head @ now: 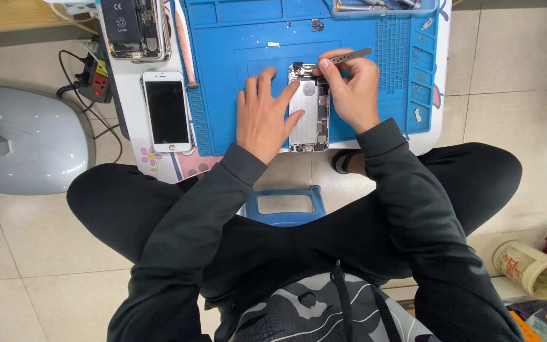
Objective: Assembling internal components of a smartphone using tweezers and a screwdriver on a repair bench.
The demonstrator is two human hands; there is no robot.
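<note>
An opened phone housing (308, 117) with bare silver metal and small parts lies on a blue work mat (235, 50). My left hand (262, 115) rests flat on the mat with its fingers against the housing's left side, steadying it. My right hand (351, 92) is shut on grey metal tweezers (347, 57), whose tip points at the housing's top edge near a small dark part.
A white phone screen (167, 111) lies left of the mat. Another opened phone (133, 28) sits at the table's far left. A power strip (93, 79) and a grey rounded object (26, 139) are on the floor at left. A paper cup (530, 269) lies at right.
</note>
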